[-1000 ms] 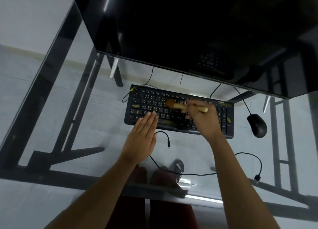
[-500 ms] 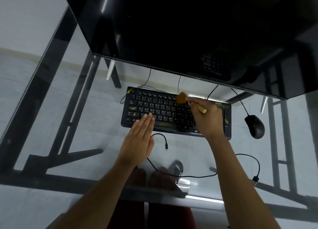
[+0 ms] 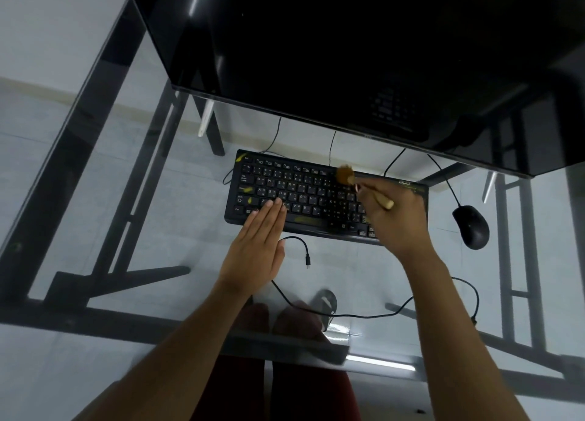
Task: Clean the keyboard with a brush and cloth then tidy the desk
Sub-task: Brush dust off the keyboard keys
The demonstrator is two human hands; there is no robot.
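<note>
Keyboard (image 3: 316,196) lying near the desk's (image 3: 95,230) far edge, beneath the monitor (image 3: 348,56). Right hand (image 3: 392,218) grasping the brush (image 3: 364,188) by its wooden handle, bristles now at the top key row right of centre, moved there from the middle rows a second ago. Left hand (image 3: 256,246) flat, fingers straight, still pressing the keyboard's near-left keys to steady it. Judged: brushing stroke swept dust toward the far edge; cloth wipe and tidying not yet begun. Cloth not visible. Mouse (image 3: 471,227) toward the right edge; loose cable (image 3: 297,246) toward the near edge.
</note>
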